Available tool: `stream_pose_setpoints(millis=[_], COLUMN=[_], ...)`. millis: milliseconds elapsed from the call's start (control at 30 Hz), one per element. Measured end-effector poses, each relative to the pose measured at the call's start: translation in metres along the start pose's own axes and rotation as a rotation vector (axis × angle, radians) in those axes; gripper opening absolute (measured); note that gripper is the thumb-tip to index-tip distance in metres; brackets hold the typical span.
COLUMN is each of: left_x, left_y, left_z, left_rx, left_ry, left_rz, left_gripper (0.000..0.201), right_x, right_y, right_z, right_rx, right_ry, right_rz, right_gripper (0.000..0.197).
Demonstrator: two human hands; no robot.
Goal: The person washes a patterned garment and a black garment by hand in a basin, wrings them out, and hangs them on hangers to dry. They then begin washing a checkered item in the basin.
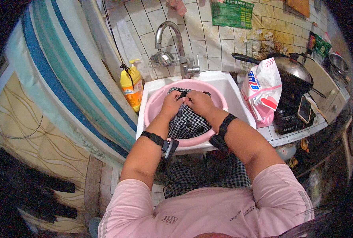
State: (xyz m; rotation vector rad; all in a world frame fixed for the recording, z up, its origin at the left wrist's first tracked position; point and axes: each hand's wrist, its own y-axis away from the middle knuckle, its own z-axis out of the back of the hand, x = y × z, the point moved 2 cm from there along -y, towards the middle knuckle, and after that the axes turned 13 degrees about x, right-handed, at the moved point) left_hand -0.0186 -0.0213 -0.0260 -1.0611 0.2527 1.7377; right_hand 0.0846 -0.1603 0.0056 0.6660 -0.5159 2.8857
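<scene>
Garment: a black-and-white houndstooth cloth (186, 123) lies bunched in the pink basin, its far edge pulled up between the two hands.
Left hand: the left hand (171, 104) is clenched on the far part of the cloth, just beside the right hand.
Right hand: the right hand (199, 102) is closed on the same bunch of cloth, knuckles up, touching or nearly touching the left.
Wrists: each forearm wears a black strap (152, 138) near the wrist.
Basin: the pink basin (154, 108) sits inside the white sink, filling most of it.
Sink: the white sink (232, 93) stands against the tiled wall, in the middle of the scene.
Tap: a curved metal tap (169, 33) rises at the far side of the sink, its spout over the basin's far-left rim.
Bottle: a yellow pump bottle (131, 84) stands left of the sink.
Bag: a white, red and pink plastic bag (262, 90) rests on the tiled desk to the right of the sink.
Wok: a dark wok (293, 73) sits on a stove beyond the bag, further right.
</scene>
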Motion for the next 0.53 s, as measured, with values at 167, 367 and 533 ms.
stream_pose_setpoints(millis=[167,367,533], left_x=[-0.012,-0.019,-0.031], left_y=[0.0,-0.002,0.001], left_z=[-0.005,-0.003,-0.004], left_rx=[-0.028,-0.003,0.057], left_ry=[-0.023,-0.065,-0.093], left_rz=[-0.069,-0.015,0.094], left_gripper=[0.02,0.02,0.024], right_x=[0.002,-0.006,-0.011], right_y=[0.006,0.002,0.001], right_z=[0.006,0.0,0.001], right_rx=[-0.013,-0.047,-0.027], right_ry=[-0.026,0.031,-0.024], right_rz=[-0.021,-0.004,-0.082], right_gripper=[0.025,0.021,0.02])
